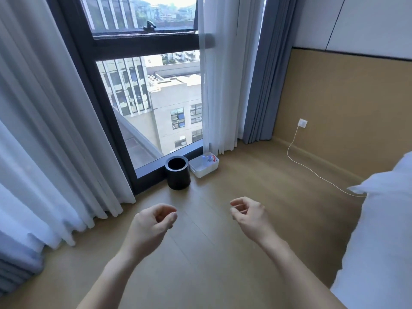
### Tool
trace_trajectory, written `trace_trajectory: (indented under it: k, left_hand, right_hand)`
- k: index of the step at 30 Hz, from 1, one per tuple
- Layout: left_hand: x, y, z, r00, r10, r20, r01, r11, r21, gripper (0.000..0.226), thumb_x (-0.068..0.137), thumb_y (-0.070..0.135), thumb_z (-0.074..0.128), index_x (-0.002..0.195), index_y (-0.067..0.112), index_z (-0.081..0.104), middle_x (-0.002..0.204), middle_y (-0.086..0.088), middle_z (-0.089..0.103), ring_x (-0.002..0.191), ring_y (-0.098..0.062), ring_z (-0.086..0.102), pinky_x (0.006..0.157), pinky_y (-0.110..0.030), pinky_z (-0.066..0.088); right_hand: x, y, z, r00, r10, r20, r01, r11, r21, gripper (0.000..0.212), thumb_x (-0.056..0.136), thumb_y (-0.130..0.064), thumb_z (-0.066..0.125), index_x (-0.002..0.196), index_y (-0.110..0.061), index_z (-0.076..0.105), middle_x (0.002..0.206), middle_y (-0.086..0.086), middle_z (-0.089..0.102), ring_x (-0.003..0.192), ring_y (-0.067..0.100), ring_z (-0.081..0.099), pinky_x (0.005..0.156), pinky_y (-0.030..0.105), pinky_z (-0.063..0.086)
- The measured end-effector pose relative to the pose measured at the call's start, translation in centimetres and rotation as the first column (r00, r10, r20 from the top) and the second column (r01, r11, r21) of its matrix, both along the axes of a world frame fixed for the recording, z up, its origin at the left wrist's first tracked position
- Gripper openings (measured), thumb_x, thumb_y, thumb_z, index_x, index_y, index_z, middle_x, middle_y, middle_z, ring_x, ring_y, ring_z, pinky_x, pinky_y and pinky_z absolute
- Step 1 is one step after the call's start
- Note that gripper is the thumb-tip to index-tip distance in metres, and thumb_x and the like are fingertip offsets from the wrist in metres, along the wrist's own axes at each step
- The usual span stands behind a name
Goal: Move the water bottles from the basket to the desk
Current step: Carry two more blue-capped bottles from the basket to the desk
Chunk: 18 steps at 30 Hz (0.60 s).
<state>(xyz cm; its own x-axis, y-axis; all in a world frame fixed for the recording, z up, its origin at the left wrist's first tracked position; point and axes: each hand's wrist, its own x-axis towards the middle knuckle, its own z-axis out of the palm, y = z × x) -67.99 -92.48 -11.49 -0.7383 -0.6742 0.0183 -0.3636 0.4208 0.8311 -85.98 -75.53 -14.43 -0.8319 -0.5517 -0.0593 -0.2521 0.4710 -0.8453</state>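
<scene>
A white plastic basket stands on the wooden floor by the window, at the foot of the sheer curtain. Clear water bottles with red-and-white labels lie in its far end. My left hand and my right hand hover in front of me above the floor, well short of the basket. Both hold nothing, with fingers loosely curled and apart. No desk is in view.
A black cylindrical bin stands just left of the basket. White bedding fills the right side. A thin cable runs from a wall socket across the floor to the bed. Curtains hang at left.
</scene>
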Motion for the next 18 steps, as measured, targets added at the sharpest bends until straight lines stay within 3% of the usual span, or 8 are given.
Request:
trace_trajectory:
  k: [8, 12, 18]
  left_hand:
    - [-16.0, -11.7, -2.2, 0.997, -0.02, 0.079, 0.021, 1.0, -0.012, 0.01, 0.082, 0.025, 0.064, 0.077, 0.033, 0.067, 0.068, 0.004, 0.071, 0.065, -0.006, 0.064, 0.07, -0.033, 0.056]
    - [-25.6, -17.3, -1.7, 0.994, 0.016, 0.111, -0.015, 1.0, -0.01, 0.012, 0.083, 0.025, 0.063, 0.077, 0.035, 0.066, 0.069, 0.005, 0.071, 0.068, -0.009, 0.066, 0.072, -0.035, 0.056]
    - [-37.0, -24.2, -0.8, 0.987, 0.056, 0.148, -0.055, 0.998, -0.011, 0.008, 0.082, 0.027, 0.063, 0.079, 0.033, 0.068, 0.072, 0.01, 0.071, 0.068, -0.005, 0.064, 0.069, -0.027, 0.051]
  right_hand:
    - [-16.0, -13.1, -2.8, 1.0, 0.015, 0.02, -0.015, 1.0, -0.005, 0.01, 0.08, -0.019, 0.06, 0.082, -0.028, 0.063, 0.065, -0.016, 0.062, 0.061, 0.0, 0.058, 0.058, 0.014, 0.043]
    - [-26.1, -19.1, -3.0, 0.998, 0.048, 0.046, -0.048, 0.999, 0.011, 0.01, 0.08, -0.019, 0.059, 0.083, -0.028, 0.063, 0.068, -0.015, 0.062, 0.064, 0.005, 0.059, 0.064, 0.02, 0.046]
    - [-38.2, -26.1, -2.4, 0.993, 0.096, 0.069, -0.1, 0.993, 0.057, 0.016, 0.08, -0.02, 0.056, 0.092, -0.023, 0.066, 0.079, -0.007, 0.065, 0.073, 0.01, 0.06, 0.065, 0.021, 0.044]
